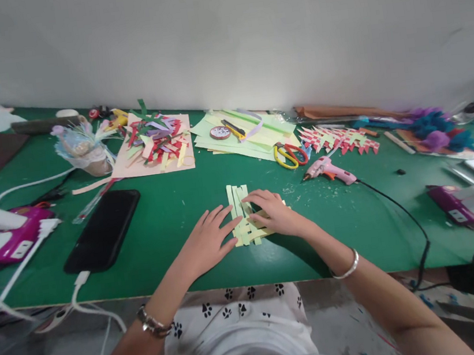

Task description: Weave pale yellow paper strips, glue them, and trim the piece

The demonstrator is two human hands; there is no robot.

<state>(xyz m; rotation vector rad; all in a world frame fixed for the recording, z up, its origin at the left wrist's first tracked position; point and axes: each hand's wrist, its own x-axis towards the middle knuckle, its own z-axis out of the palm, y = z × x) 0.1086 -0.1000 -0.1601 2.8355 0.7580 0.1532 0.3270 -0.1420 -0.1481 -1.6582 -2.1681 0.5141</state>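
Pale green paper strips [237, 201], partly interlaced, are laid on the green table [179, 199] between the two hands. The strips' left edge is touched by the left hand [210, 240], its fingers spread and nothing gripped. The right hand [273, 214] is placed over their right side, fingers loosely bent; whether a strip is pinched cannot be told.

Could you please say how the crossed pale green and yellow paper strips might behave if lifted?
The crossed pale green and yellow paper strips would probably feel light and bend easily, since they look thin and narrow. Lifted by one end, they may shift or come apart, as gaps show between them and their ends are uneven.
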